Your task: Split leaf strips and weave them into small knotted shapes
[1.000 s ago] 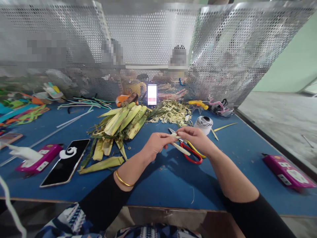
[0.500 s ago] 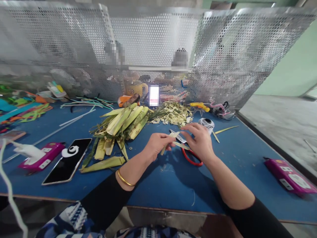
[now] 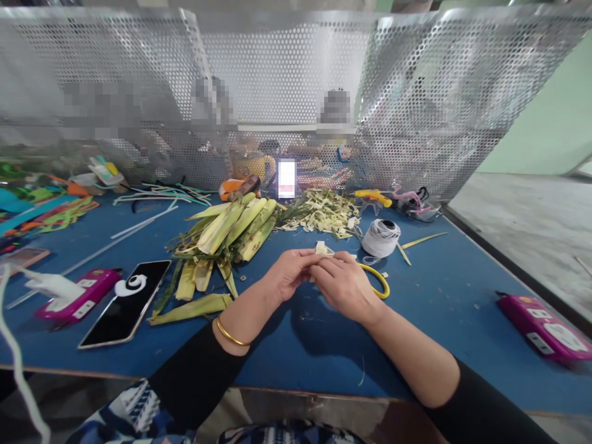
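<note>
My left hand [image 3: 292, 272] is closed, thumb and fingers pinching a pale corn husk strip [image 3: 322, 248] whose end pokes up above the fingertips. Against it, my right hand [image 3: 345, 287] is curled over the same strip, and the two hands touch. Most of the strip is hidden by the fingers. A yellow handle loop of the scissors [image 3: 385, 285] shows on the table beyond my right hand, with the rest covered. White thread on a spool [image 3: 381, 238] stands just behind the loop.
A heap of corn husks [image 3: 231, 228] lies left of centre, with husk scraps [image 3: 330, 213] behind. A black phone [image 3: 126, 302] and purple power strip [image 3: 81, 293] are left; another power strip [image 3: 543, 327] is right. A perforated metal screen [image 3: 287, 74] borders the back.
My right hand has moved down and left onto the husk strip, joining my left hand. The red scissor handle and blades are now covered, and a yellow loop shows instead.
</note>
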Demonstrator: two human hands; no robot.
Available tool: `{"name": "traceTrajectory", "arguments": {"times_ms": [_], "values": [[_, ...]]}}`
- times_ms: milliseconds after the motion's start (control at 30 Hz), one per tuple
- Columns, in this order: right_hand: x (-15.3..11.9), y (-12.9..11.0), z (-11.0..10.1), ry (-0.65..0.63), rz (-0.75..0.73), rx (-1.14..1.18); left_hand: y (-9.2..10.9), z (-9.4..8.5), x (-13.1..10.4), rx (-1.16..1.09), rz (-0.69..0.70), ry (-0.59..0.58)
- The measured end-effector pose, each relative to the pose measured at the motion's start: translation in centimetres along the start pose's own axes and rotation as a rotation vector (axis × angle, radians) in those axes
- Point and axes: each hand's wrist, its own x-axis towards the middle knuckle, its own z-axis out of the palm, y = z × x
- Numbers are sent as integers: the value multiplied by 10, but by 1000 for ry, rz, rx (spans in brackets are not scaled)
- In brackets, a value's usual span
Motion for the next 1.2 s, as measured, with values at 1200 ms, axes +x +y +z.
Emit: {"name": "traceTrajectory", "arguments": {"times_ms": [1200], "values": [[-3,19,-8,-119,532,242,5,2,0,192,156,215]]}}
